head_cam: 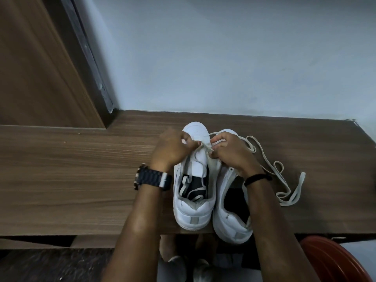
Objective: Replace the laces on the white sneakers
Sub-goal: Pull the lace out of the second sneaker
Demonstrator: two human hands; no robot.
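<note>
Two white sneakers stand side by side on a wooden table (81,169), toes pointing away from me. The left sneaker (193,208) has a pale lace (188,181) partly threaded, with loose ends lying inside its dark opening. My left hand (173,147) grips the front of this sneaker and pinches the lace near the lowest eyelets. My right hand (230,149) pinches the same lace from the other side. The right sneaker (230,216) sits under my right wrist with its heel over the table edge. A second loose lace (284,180) lies coiled on the table to the right.
A pale wall (223,58) rises right behind the table. A wooden panel (40,68) stands at the left. A red round object (335,261) is at the lower right, below the table edge. I wear a dark watch (152,179) on my left wrist.
</note>
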